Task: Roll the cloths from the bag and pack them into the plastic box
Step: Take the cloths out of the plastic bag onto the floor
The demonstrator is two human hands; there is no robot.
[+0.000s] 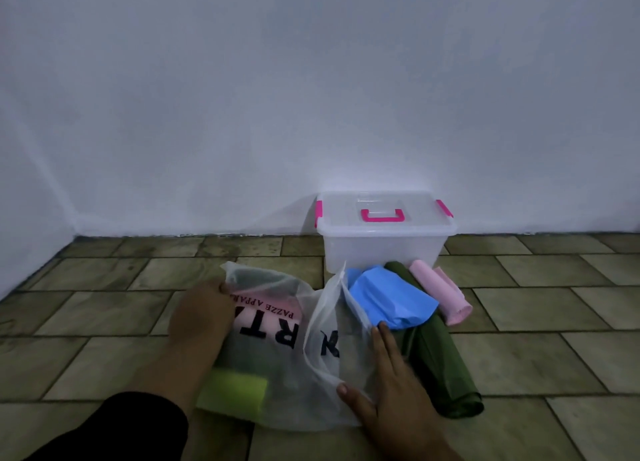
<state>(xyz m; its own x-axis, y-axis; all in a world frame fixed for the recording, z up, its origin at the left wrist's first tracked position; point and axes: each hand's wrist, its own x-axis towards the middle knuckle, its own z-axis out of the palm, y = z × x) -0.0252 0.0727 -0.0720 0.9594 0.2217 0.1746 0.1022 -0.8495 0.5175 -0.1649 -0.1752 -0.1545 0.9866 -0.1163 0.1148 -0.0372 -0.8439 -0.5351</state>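
A translucent white bag (298,367) with black letters lies on the tiled floor, with pink and dark cloth showing through it. My left hand (201,316) grips the bag's far left edge. My right hand (384,388) lies flat on the bag's right side, fingers spread. A lime-green cloth (232,395) sticks out at the bag's near end. Right of the bag lie a blue cloth (391,299), a rolled dark-green cloth (443,367) and a rolled pink cloth (441,292). The clear plastic box (382,244), lid shut with pink latches and handle, stands behind them against the wall.
A white wall (311,96) rises just behind the box, with a corner at the left. Tiled floor (104,304) stretches to the left and right of the bag.
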